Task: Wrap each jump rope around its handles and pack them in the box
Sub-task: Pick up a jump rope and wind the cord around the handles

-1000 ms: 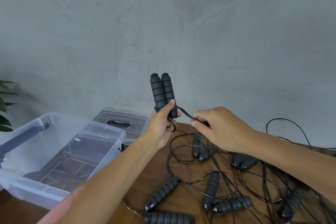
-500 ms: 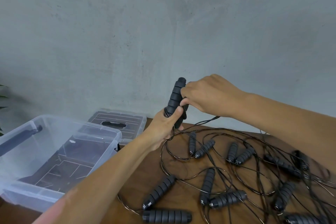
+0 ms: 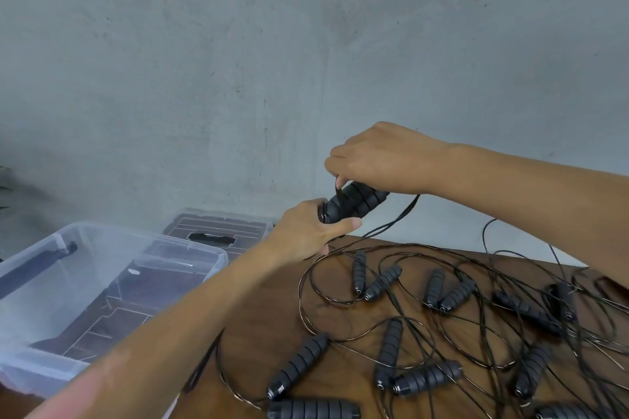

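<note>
Above the table (image 3: 272, 333), your left hand (image 3: 306, 231) grips the paired handles (image 3: 354, 202) at their base, so that end is hidden. Your right hand (image 3: 381, 160) sits curled over the top, pinching the cord (image 3: 401, 216) against them; its fingertips are mostly hidden. Loose ropes (image 3: 442, 316) tangle below, the clear box (image 3: 85, 282) to the left.

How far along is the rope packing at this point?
Early. The clear box holds no ropes. In hand: the left hand grips one pair of handles while the right hand pinches its cord to wind it. Left: many loose handles and tangled cords on the table.
</note>
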Tool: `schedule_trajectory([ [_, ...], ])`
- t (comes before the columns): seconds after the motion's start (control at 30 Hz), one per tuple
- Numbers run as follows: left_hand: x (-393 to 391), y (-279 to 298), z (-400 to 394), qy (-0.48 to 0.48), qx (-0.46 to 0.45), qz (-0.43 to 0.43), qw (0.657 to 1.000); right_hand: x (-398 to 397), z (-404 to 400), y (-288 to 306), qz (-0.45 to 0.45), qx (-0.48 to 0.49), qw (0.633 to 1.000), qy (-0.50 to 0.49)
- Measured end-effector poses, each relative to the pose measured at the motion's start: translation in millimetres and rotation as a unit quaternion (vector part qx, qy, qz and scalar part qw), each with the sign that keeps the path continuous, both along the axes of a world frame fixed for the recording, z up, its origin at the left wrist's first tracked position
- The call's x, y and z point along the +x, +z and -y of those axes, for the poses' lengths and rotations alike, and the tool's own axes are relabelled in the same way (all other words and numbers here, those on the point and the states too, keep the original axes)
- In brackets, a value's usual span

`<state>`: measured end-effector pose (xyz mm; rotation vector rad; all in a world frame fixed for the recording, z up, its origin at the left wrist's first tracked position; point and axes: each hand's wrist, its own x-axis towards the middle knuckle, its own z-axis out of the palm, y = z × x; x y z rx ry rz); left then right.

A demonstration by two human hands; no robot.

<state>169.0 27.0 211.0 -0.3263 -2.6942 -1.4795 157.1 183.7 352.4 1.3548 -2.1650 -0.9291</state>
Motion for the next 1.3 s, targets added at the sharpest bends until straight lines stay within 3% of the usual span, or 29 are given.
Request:
schedule_trajectory([
  [0.1, 3.8, 5.9, 3.8, -0.012, -0.055, -0.025, 0.998, -6.7, -5.1, 3.6, 0.041, -0.003, 0.999, -0.010],
  [0.2, 11.8, 8.2, 5.6, -0.045, -0.084, -0.033, 0.995, -14.3, -9.5, 6.1, 0.137, -0.090, 0.986, -0.040],
  [0.27, 17.0, 7.3, 6.6, -0.083, -0.065, -0.030, 0.994, -19.4, -13.7, 6.9, 0.252, -0.165, 0.951, -0.073],
  [0.4, 26.8, 8.6, 9.1, -0.171, 0.028, 0.003, 0.985, -22.3, -22.0, 5.5, 0.445, -0.268, 0.846, -0.121],
  [0.57, 42.6, 8.3, 6.8, -0.227, 0.082, 0.006, 0.970, -25.1, -37.2, -11.0, 0.524, -0.238, 0.801, -0.165],
  [0.67, 49.0, 2.1, 4.6, -0.232, 0.152, 0.005, 0.961, -24.6, -45.1, -23.4, 0.571, -0.293, 0.750, -0.164],
  [0.73, 48.5, -4.2, 2.9, -0.220, 0.209, 0.003, 0.953, -17.9, -47.1, -29.8, 0.561, -0.327, 0.743, -0.160],
  [0.83, 45.6, -11.5, -2.6, -0.206, 0.297, 0.005, 0.933, -4.3, -43.3, -40.4, 0.522, -0.321, 0.777, -0.144],
  [1.0, 39.0, -15.8, -1.6, -0.118, 0.416, 0.038, 0.901, 9.0, -44.5, -50.1, 0.494, -0.426, 0.741, -0.157],
  [1.17, 36.2, -14.3, -2.4, -0.081, 0.479, 0.061, 0.872, 16.6, -48.8, -54.3, 0.475, -0.447, 0.729, -0.207],
  [1.3, 34.9, -19.0, -15.0, -0.045, 0.501, 0.077, 0.861, 24.6, -47.7, -54.0, 0.412, -0.442, 0.761, -0.235],
])
